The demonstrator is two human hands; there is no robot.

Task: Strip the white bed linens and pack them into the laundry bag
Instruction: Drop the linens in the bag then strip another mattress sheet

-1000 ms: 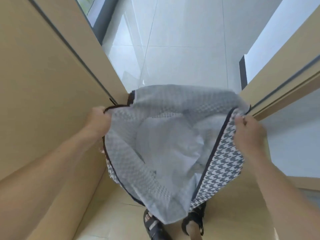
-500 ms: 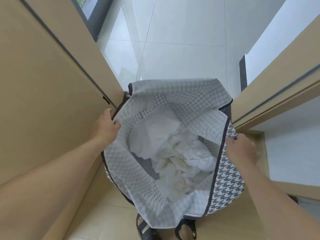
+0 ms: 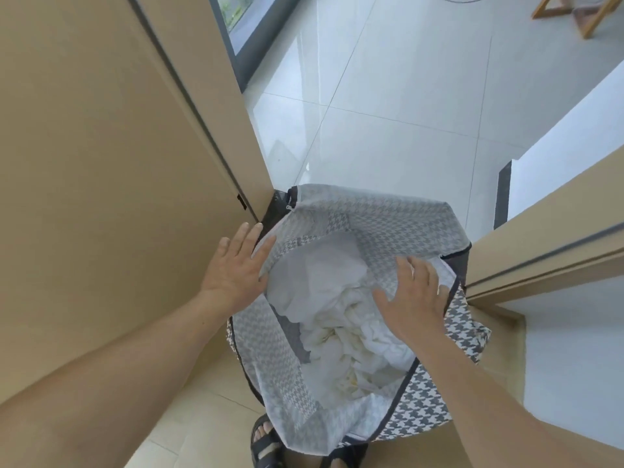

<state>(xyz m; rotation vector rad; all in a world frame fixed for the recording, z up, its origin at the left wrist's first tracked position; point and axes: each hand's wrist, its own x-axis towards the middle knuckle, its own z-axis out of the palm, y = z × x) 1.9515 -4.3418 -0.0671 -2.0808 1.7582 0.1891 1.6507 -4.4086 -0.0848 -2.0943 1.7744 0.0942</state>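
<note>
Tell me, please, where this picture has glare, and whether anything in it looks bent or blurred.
In the head view, daylight from the window glares on the glossy floor tiles. Also there, the wide lens splays the beige panels outward. The white linens in the laundry bag look washed out. The left hand and right hand are fairly sharp.
</note>
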